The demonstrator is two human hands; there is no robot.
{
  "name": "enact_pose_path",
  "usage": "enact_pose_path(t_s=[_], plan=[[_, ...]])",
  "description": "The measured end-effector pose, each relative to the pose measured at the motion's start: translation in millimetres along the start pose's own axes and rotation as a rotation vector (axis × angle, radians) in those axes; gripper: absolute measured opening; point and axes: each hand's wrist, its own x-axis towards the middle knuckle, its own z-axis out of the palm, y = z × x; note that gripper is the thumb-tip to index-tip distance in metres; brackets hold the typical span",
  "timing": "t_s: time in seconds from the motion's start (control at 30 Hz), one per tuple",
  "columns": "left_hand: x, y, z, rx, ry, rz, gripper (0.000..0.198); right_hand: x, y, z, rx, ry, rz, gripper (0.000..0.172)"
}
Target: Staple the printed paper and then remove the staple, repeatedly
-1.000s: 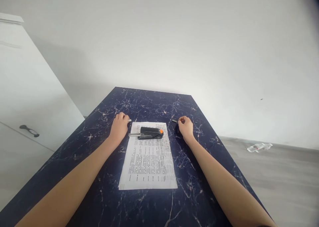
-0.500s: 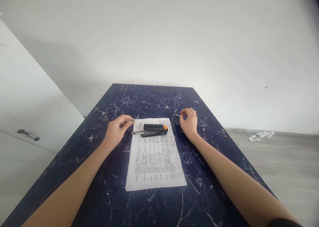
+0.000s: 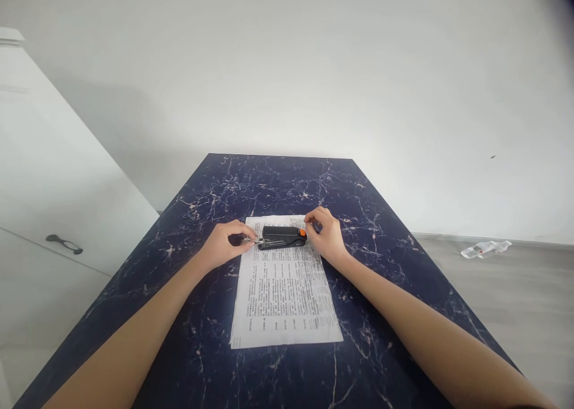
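Observation:
A black stapler [image 3: 282, 237] with an orange end lies across the top of a printed paper sheet [image 3: 284, 292] on the dark marble table [image 3: 188, 313]. A thin metal rail sticks out of the stapler's left end. My left hand [image 3: 224, 246] is closed in a pinch at the tip of that rail, with a small silver strip between the fingertips. My right hand [image 3: 326, 234] is curled against the stapler's orange end. What its fingers hold is hidden.
A white cabinet with a dark handle [image 3: 64, 243] stands left of the table. A plastic bottle [image 3: 485, 249] lies on the grey floor at the right. A plain white wall rises behind the table's far edge.
Both hands moved inward from the sheet's sides to the stapler. The left hand brought its silver strip to the metal rail, and the right hand came to the orange end.

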Motion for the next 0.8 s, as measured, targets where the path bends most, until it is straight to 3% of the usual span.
enact_pose_path(t_s=[0.43,0.63,0.8], plan=[[1.5,-3.3,1.1,0.044,-0.077,-0.026,0.007,0.8,1.7,0.9,0.033,-0.032,0.005,0.014],[0.7,-2.9,0.5,0.082,-0.095,0.037,0.007,1.1,2.4,1.9,0.027,-0.04,0.026,0.013],[-1.0,0.5,-0.8,0.094,-0.054,0.052,0.008,2.3,1.6,1.6,0.025,-0.042,0.024,0.013]])
